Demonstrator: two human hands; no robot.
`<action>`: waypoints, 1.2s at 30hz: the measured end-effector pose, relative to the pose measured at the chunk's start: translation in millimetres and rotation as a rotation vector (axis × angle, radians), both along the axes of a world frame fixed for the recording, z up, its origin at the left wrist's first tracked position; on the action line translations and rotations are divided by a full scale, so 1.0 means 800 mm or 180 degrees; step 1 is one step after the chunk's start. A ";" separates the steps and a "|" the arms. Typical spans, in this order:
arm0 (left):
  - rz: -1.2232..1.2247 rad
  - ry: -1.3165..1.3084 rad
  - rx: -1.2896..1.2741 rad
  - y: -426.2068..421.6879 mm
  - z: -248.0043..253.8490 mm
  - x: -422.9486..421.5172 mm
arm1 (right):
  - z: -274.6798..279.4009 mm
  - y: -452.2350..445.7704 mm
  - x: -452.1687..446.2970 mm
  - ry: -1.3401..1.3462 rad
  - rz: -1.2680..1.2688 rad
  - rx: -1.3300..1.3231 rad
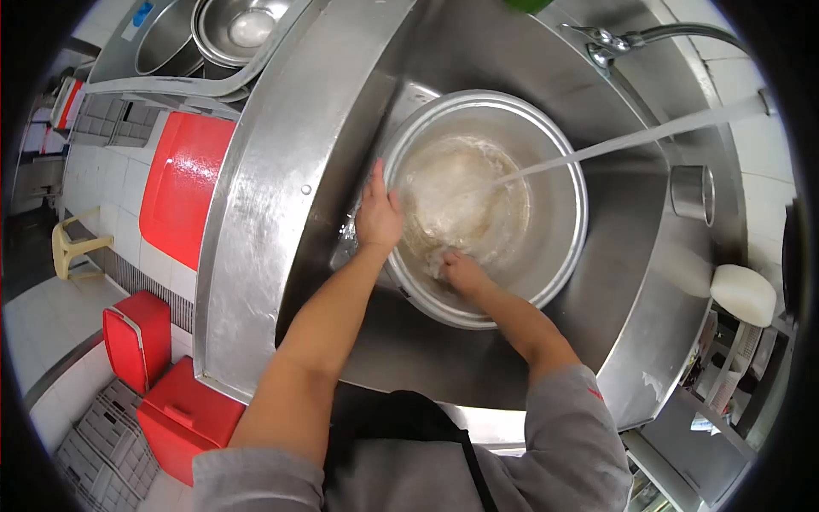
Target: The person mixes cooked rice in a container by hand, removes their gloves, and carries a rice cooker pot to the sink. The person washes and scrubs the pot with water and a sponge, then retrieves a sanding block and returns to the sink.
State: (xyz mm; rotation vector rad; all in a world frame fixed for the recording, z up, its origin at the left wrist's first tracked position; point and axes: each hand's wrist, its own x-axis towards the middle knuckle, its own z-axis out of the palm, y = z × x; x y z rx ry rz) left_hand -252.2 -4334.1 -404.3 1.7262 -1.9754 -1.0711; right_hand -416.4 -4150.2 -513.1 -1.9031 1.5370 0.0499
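A large round metal pot [554, 213] sits in the stainless steel sink, with cloudy, swirling water [461, 192] in its bottom. My left hand [380, 215] is on the pot's left rim, its fingers along the outside and the thumb over the edge. Inside the pot, near its lower wall, my right hand [465, 273] reaches to the water with fingers curled. Its fingertips are blurred, and whatever they may hold is hidden. A stream of water [631, 136] comes from the upper right and lands in the pot.
The steel sink [614, 247] surrounds the pot, with a tap [606, 43] at its back. A metal cup [693, 192] and a white rounded block [742, 294] are to the right. Metal bowls [243, 30] stand at upper left; red containers [183, 418] are on the left.
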 end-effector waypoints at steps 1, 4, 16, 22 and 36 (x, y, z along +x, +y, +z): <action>0.0000 -0.0047 0.0206 -0.005 0.011 -0.002 | -0.022 -0.034 0.013 -0.0057 0.0140 -0.0167; -0.0081 -0.0252 -0.0405 -0.006 -0.008 -0.007 | -0.072 -0.142 0.056 0.0017 -0.0965 -0.0563; 0.0224 0.2541 0.3599 -0.007 0.019 -0.199 | -0.011 -0.007 -0.064 -0.0171 0.0208 -0.0038; 0.1452 0.3493 0.4088 0.010 -0.056 -0.262 | 0.018 -0.067 -0.057 0.1076 -0.2358 0.0001; -0.0502 0.2696 0.2312 -0.207 0.232 -0.364 | -0.074 -0.110 -0.082 0.1856 -0.2003 -0.0762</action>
